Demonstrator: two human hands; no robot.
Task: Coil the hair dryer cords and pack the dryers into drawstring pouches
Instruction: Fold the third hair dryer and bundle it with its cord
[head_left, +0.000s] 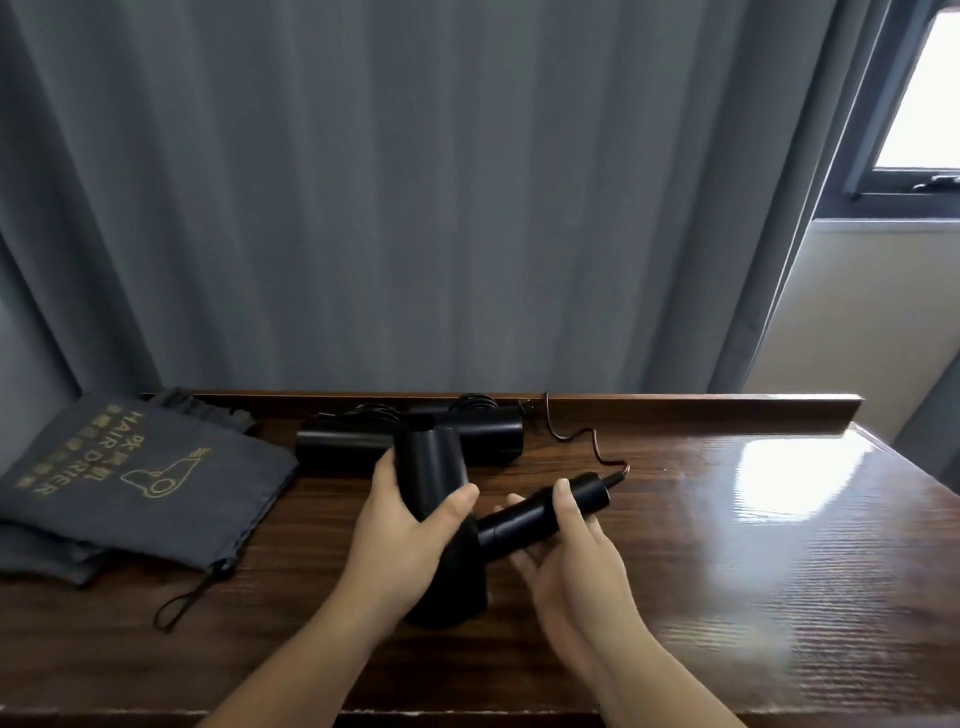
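Wooden desk (727, 519) against a grey curtain (415, 208). Left hand (410, 525) is gripping the black dryer (441, 483) by its barrel; right hand (566, 551) is curling around its handle. Cord (587, 441) is trailing uncoiled toward the back edge. Second dryer (488, 441) is lying behind; pouches (145, 483) are sitting flat at left. Packing appears not yet started.

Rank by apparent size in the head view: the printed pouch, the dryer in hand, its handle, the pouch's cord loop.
1. Printed pouch, largest.
2. Held dryer, though it is nearer the camera, so unsure.
3. Its handle.
4. Cord loop, smallest.
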